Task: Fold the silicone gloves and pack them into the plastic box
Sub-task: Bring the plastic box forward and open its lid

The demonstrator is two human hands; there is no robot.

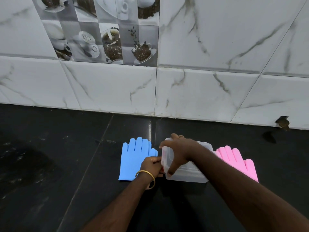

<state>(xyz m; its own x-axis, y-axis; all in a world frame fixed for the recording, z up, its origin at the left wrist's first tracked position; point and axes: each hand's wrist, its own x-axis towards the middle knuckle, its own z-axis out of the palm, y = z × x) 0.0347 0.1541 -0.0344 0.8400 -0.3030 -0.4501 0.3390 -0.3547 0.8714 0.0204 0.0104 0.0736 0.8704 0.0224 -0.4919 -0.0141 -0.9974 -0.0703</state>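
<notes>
A clear plastic box (187, 173) with its lid on stands on the black counter between two gloves. A blue silicone glove (133, 158) lies flat to its left, fingers toward the wall. A pink silicone glove (237, 159) lies flat to its right, partly hidden behind my right forearm. My right hand (178, 151) lies over the lid from above, thumb and fingers curled round its left end. My left hand (153, 166) pinches the box's left side at a small red clip, which is mostly hidden.
The black counter (66, 164) runs back to a white marble-tiled wall (200, 91) just behind the gloves. A chipped hole (282, 123) shows at the wall's foot on the right. A gold bangle (146, 179) sits on my left wrist.
</notes>
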